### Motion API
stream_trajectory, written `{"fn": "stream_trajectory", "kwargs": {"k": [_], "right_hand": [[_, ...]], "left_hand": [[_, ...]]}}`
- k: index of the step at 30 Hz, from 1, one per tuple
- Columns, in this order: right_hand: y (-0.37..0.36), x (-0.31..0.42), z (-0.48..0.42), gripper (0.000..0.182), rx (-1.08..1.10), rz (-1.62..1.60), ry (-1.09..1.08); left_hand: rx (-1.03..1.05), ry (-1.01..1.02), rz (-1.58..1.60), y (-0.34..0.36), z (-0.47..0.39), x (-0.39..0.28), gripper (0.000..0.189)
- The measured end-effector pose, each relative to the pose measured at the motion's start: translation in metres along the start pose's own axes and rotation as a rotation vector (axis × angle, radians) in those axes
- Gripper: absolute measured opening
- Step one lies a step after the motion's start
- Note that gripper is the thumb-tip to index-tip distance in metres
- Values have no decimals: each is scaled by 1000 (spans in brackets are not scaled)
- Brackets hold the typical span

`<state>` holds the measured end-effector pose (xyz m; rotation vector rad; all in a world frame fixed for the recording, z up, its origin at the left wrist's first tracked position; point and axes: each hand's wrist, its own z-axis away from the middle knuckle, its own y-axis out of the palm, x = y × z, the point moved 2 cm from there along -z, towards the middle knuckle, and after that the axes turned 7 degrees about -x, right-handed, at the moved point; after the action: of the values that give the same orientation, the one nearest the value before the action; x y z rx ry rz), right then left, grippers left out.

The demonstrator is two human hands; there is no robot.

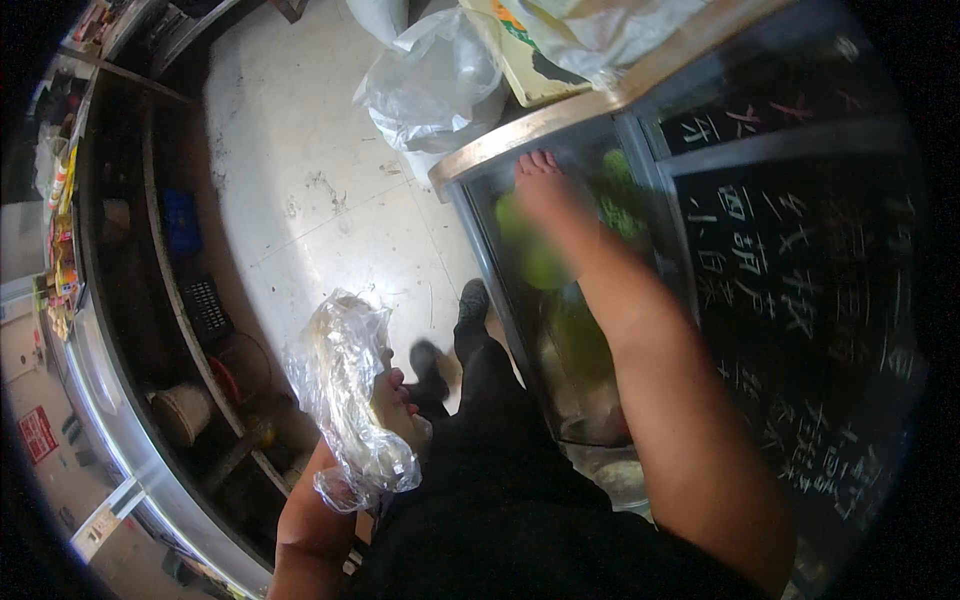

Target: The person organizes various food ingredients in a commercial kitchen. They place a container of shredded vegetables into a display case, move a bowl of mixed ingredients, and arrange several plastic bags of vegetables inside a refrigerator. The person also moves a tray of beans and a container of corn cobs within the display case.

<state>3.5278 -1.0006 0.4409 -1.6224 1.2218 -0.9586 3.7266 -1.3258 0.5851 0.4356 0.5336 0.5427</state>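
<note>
My left hand (401,390) is closed around a pale, elongated bundle in clear plastic wrap (349,397) and holds it low in front of me. The crinkled film hides most of that hand, and what is inside cannot be told. Ahead to the right, my right hand (538,176) reaches to the upper part of a glass-fronted case (495,277). Its fingers are stretched out, with nothing visible in them; whether they touch the glass cannot be told. Green vegetables (555,262) show behind and beside that arm.
A dark board (795,262) with chalk-like handwriting stands to the right. Clear plastic bags (435,82) and a cream-coloured box (536,71) sit at the top. Dark shelving (150,225) on the left holds a black basket (204,307) and a blue crate (181,221). Pale tiled floor (330,195) lies between.
</note>
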Motion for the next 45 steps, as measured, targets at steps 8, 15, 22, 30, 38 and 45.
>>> {"fn": "stream_trajectory", "kwargs": {"k": [8, 15, 22, 30, 38, 45], "right_hand": [[-115, 6, -5, 17, 111, -274, 496], [-39, 14, 94, 19, -107, -536, 801], [-44, 32, 110, 34, 68, -331, 648], [-41, 22, 114, 30, 161, -398, 691], [-66, 30, 98, 51, -54, -276, 630], [-20, 76, 58, 46, -277, -2029, 1742]], "left_hand": [[161, -214, -120, 71, -34, -63, 43], [710, -367, 2, 131, -105, -72, 47], [918, -165, -128, 143, -232, -13, 55], [372, -649, -301, 214, -305, 28, 36], [369, -567, -773, 261, -363, 51, 39], [455, -391, -1627, 281, -380, 58, 44]]}}
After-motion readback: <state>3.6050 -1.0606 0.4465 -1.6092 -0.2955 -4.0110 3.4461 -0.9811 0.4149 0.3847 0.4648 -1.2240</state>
